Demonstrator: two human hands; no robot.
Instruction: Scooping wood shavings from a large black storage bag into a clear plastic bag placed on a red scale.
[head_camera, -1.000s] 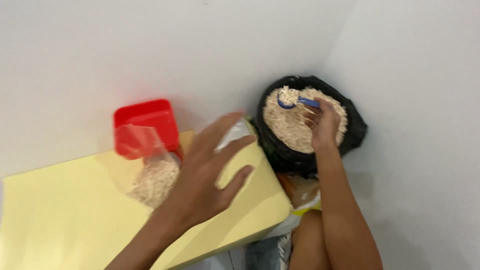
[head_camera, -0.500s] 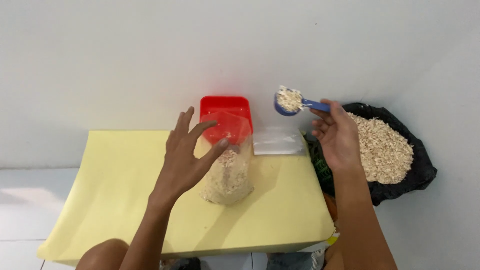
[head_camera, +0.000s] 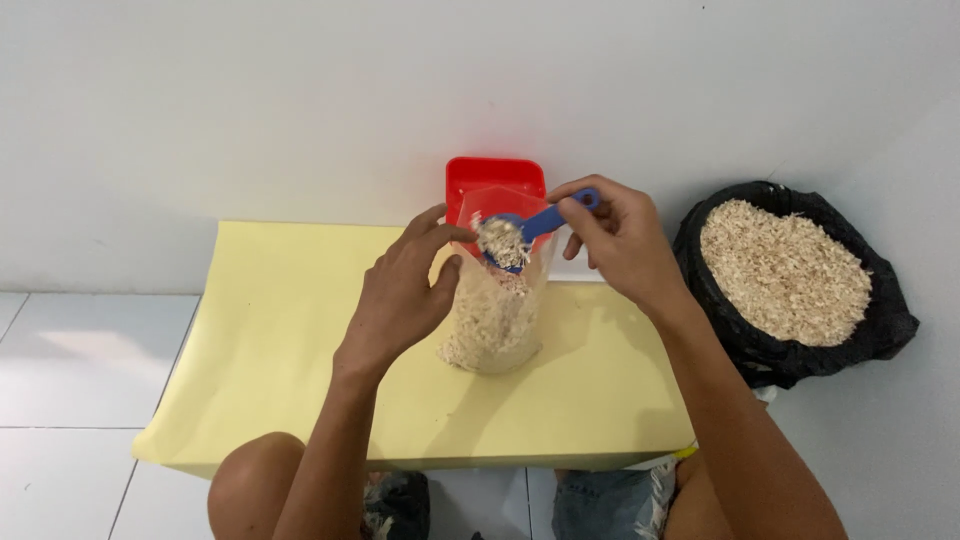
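Head view: a low yellow table (head_camera: 300, 330) is seen pushed against a plain white wall (head_camera: 250, 100), with pale floor tiles (head_camera: 70, 380) to its left. On the floor at the right, a black sack (head_camera: 870, 330) is seen filled with pale wood shavings (head_camera: 780, 270). A clear plastic bag (head_camera: 497, 315), partly filled with the same shavings, is stood upright near the middle of the table's far edge, and a red container (head_camera: 495, 177) is set just behind it. The bag lies between the two hands. Its left side is touched near the mouth by the left hand (head_camera: 400, 295), fingers loosely curled and partly open. A blue scoop (head_camera: 520, 232) is pinched by its handle in the right hand (head_camera: 620, 240) and is tilted over the bag's mouth, shavings being spilled from it.
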